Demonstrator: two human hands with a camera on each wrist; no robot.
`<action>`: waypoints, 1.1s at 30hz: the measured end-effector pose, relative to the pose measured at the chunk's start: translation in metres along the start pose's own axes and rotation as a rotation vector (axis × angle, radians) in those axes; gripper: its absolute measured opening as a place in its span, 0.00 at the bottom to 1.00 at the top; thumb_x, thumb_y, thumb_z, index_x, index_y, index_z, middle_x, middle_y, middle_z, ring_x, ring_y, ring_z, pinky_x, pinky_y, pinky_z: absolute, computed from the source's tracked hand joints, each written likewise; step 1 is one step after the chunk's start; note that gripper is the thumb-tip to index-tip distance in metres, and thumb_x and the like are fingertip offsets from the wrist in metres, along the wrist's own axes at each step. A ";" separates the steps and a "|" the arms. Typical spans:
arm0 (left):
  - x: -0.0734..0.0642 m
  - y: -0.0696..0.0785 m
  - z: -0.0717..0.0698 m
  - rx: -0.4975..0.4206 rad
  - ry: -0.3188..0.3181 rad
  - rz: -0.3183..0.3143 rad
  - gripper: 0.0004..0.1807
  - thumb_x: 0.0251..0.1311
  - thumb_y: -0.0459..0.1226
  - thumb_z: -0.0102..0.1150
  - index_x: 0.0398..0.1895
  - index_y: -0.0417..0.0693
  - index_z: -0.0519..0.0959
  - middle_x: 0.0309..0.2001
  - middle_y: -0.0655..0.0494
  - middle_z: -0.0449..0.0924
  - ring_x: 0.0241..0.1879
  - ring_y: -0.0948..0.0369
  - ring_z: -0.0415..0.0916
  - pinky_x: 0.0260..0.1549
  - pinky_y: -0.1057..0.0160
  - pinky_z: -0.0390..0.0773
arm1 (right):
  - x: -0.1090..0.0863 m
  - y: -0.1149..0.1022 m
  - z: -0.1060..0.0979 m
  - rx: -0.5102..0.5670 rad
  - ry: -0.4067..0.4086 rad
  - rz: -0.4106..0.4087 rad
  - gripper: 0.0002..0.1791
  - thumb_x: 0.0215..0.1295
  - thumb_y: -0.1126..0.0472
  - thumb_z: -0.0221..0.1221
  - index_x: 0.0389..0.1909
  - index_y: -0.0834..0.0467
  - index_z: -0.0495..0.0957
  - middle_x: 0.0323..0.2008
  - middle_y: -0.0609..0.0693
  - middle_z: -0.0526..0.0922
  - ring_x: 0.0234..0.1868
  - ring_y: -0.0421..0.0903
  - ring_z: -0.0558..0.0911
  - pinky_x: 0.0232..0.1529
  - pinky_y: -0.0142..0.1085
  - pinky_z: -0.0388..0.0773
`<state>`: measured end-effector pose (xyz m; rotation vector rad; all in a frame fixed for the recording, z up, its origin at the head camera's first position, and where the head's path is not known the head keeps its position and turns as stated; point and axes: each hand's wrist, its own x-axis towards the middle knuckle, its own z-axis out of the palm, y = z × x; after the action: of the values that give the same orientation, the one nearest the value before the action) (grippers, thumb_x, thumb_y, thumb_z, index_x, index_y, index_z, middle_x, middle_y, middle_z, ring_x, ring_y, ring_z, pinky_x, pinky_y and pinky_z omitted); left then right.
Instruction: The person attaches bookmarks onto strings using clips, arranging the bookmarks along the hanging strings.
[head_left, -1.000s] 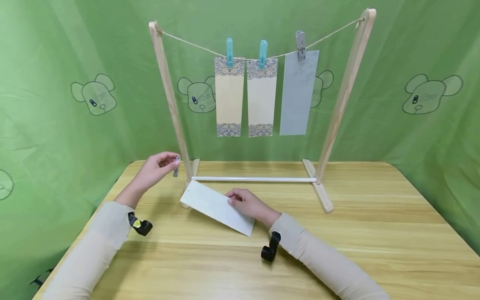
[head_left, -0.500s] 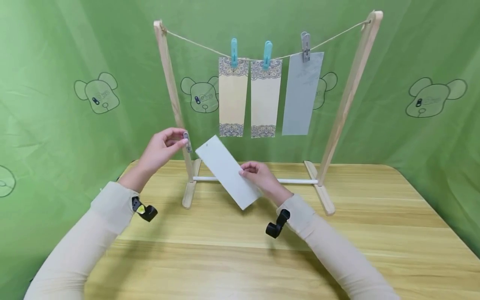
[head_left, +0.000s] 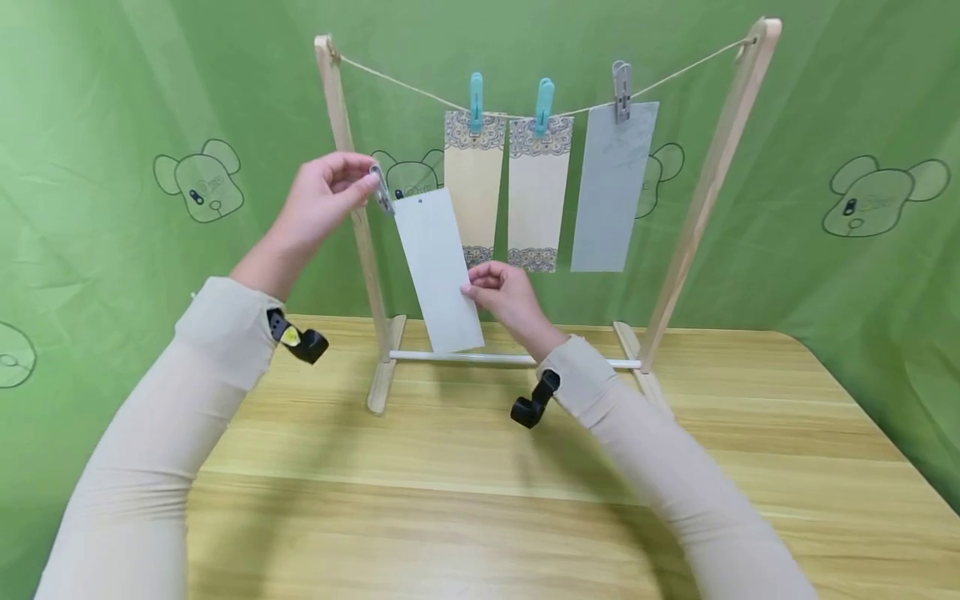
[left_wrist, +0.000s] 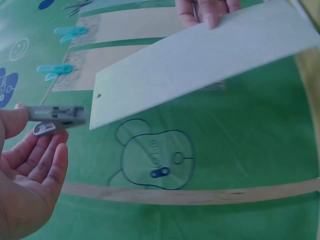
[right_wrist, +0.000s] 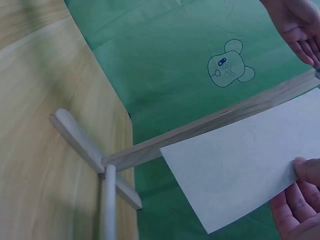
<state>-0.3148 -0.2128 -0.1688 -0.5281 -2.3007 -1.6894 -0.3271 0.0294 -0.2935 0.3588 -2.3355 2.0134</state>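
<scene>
My left hand (head_left: 322,196) pinches a grey clothespin (left_wrist: 60,115) between thumb and fingers, near the left post. Its tip points at the top corner of a white card (head_left: 438,271), close beside it in the left wrist view. A small hole shows near the card's top edge. My right hand (head_left: 510,300) grips this card by its right edge, thumb in front, and the card is raised off the table, leaning slightly left. Behind it, a cream card (head_left: 472,192) with patterned ends hangs from the string (head_left: 397,82) by a teal clothespin (head_left: 476,102).
Right of it hang a second patterned card (head_left: 536,196) on a teal clothespin (head_left: 544,107) and a grey-blue card (head_left: 615,192) on a grey clothespin (head_left: 622,92). Wooden posts (head_left: 712,183) and a white crossbar (head_left: 495,359) frame the stand on the wooden table (head_left: 480,517).
Both hands have risen toward the string, the left bringing the clothespin up beside the card's top corner. The white card has swung from a slant near the table to nearly upright.
</scene>
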 end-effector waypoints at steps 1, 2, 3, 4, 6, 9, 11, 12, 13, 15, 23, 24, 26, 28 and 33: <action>0.004 0.004 0.000 -0.011 0.001 0.002 0.17 0.64 0.34 0.55 0.54 0.37 0.72 0.41 0.58 0.77 0.42 0.64 0.75 0.46 0.73 0.75 | 0.002 -0.005 0.001 0.001 0.002 -0.013 0.10 0.57 0.71 0.63 0.39 0.66 0.77 0.30 0.51 0.82 0.29 0.39 0.79 0.40 0.39 0.82; 0.008 0.009 0.000 -0.020 0.003 -0.002 0.16 0.64 0.34 0.55 0.53 0.37 0.72 0.40 0.58 0.77 0.41 0.64 0.75 0.46 0.73 0.75 | 0.005 -0.009 0.003 0.004 0.002 -0.028 0.10 0.57 0.71 0.63 0.39 0.66 0.77 0.31 0.51 0.82 0.29 0.39 0.79 0.40 0.40 0.82; 0.012 0.013 0.000 -0.026 0.007 -0.004 0.16 0.64 0.34 0.54 0.53 0.37 0.72 0.40 0.57 0.77 0.40 0.64 0.75 0.46 0.72 0.75 | 0.007 -0.013 0.004 0.006 0.005 -0.040 0.10 0.57 0.71 0.63 0.39 0.66 0.77 0.31 0.51 0.82 0.29 0.39 0.79 0.40 0.40 0.82; 0.016 0.017 0.000 -0.026 0.011 -0.010 0.16 0.64 0.33 0.54 0.54 0.37 0.72 0.40 0.57 0.77 0.40 0.65 0.75 0.46 0.72 0.75 | 0.009 -0.017 0.006 0.007 0.008 -0.051 0.10 0.57 0.71 0.63 0.39 0.66 0.77 0.31 0.52 0.82 0.29 0.39 0.79 0.39 0.38 0.82; 0.025 0.024 0.001 -0.026 0.022 -0.028 0.17 0.64 0.33 0.54 0.54 0.37 0.72 0.40 0.57 0.77 0.40 0.65 0.74 0.47 0.71 0.75 | 0.013 -0.022 0.008 0.016 0.017 -0.070 0.09 0.56 0.72 0.63 0.39 0.67 0.77 0.31 0.53 0.82 0.28 0.39 0.79 0.38 0.37 0.82; 0.037 0.036 0.002 -0.045 0.047 -0.059 0.17 0.65 0.33 0.53 0.55 0.37 0.72 0.40 0.58 0.77 0.40 0.65 0.74 0.48 0.71 0.75 | 0.020 -0.029 0.010 0.046 0.029 -0.080 0.09 0.56 0.73 0.62 0.38 0.66 0.77 0.32 0.54 0.82 0.28 0.39 0.78 0.36 0.34 0.81; 0.044 0.043 0.002 -0.065 0.070 -0.068 0.17 0.65 0.33 0.52 0.56 0.38 0.72 0.40 0.58 0.76 0.40 0.65 0.74 0.48 0.73 0.75 | 0.024 -0.032 0.011 0.073 0.035 -0.082 0.08 0.56 0.73 0.62 0.37 0.66 0.77 0.32 0.55 0.82 0.28 0.39 0.78 0.36 0.33 0.81; 0.047 0.048 0.002 -0.071 0.085 -0.066 0.17 0.65 0.33 0.52 0.56 0.38 0.72 0.40 0.58 0.76 0.40 0.65 0.74 0.47 0.73 0.75 | 0.026 -0.034 0.012 0.083 0.037 -0.081 0.08 0.56 0.73 0.62 0.37 0.65 0.77 0.32 0.55 0.81 0.28 0.39 0.78 0.34 0.31 0.81; 0.050 0.052 0.002 -0.080 0.100 -0.066 0.17 0.64 0.33 0.52 0.55 0.39 0.72 0.40 0.58 0.76 0.40 0.65 0.74 0.47 0.74 0.75 | 0.029 -0.036 0.013 0.090 0.041 -0.080 0.08 0.56 0.73 0.62 0.37 0.65 0.77 0.32 0.55 0.81 0.27 0.39 0.77 0.33 0.30 0.80; 0.055 0.061 0.003 -0.091 0.129 -0.059 0.16 0.64 0.33 0.52 0.55 0.39 0.72 0.41 0.57 0.76 0.41 0.65 0.74 0.46 0.76 0.75 | 0.032 -0.039 0.016 0.091 0.052 -0.083 0.08 0.56 0.73 0.62 0.37 0.65 0.77 0.31 0.54 0.82 0.26 0.40 0.77 0.30 0.28 0.79; 0.077 0.091 0.012 -0.087 0.254 -0.036 0.14 0.62 0.33 0.55 0.51 0.41 0.76 0.40 0.57 0.76 0.39 0.66 0.72 0.43 0.77 0.74 | 0.044 -0.049 0.023 0.065 0.090 -0.066 0.08 0.57 0.71 0.63 0.38 0.64 0.78 0.30 0.52 0.82 0.28 0.40 0.78 0.32 0.30 0.80; 0.080 0.093 0.012 -0.080 0.271 -0.028 0.13 0.62 0.33 0.55 0.50 0.42 0.77 0.40 0.58 0.76 0.39 0.67 0.72 0.43 0.77 0.74 | 0.046 -0.051 0.023 0.065 0.089 -0.065 0.08 0.57 0.71 0.63 0.38 0.64 0.78 0.31 0.52 0.82 0.29 0.40 0.78 0.34 0.30 0.80; 0.086 0.098 0.012 -0.065 0.300 -0.017 0.13 0.62 0.33 0.56 0.49 0.43 0.77 0.41 0.59 0.77 0.40 0.68 0.72 0.43 0.78 0.73 | 0.048 -0.054 0.025 0.061 0.090 -0.067 0.08 0.57 0.71 0.63 0.38 0.63 0.78 0.31 0.51 0.81 0.30 0.40 0.78 0.35 0.30 0.80; 0.091 0.101 0.012 -0.035 0.328 -0.015 0.12 0.62 0.34 0.57 0.49 0.44 0.78 0.42 0.60 0.78 0.41 0.68 0.72 0.44 0.78 0.73 | 0.050 -0.057 0.027 0.060 0.089 -0.069 0.08 0.57 0.70 0.63 0.38 0.63 0.78 0.31 0.50 0.81 0.30 0.40 0.78 0.35 0.30 0.80; 0.099 0.100 0.011 0.022 0.371 -0.042 0.11 0.61 0.36 0.59 0.46 0.46 0.79 0.40 0.61 0.78 0.41 0.69 0.72 0.44 0.77 0.72 | 0.053 -0.062 0.030 0.043 0.098 -0.070 0.08 0.58 0.70 0.63 0.38 0.63 0.78 0.30 0.49 0.80 0.30 0.40 0.77 0.34 0.31 0.80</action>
<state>-0.3619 -0.1613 -0.0465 -0.1454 -2.0709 -1.6180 -0.3631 -0.0159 -0.2288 0.3304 -2.1943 2.0045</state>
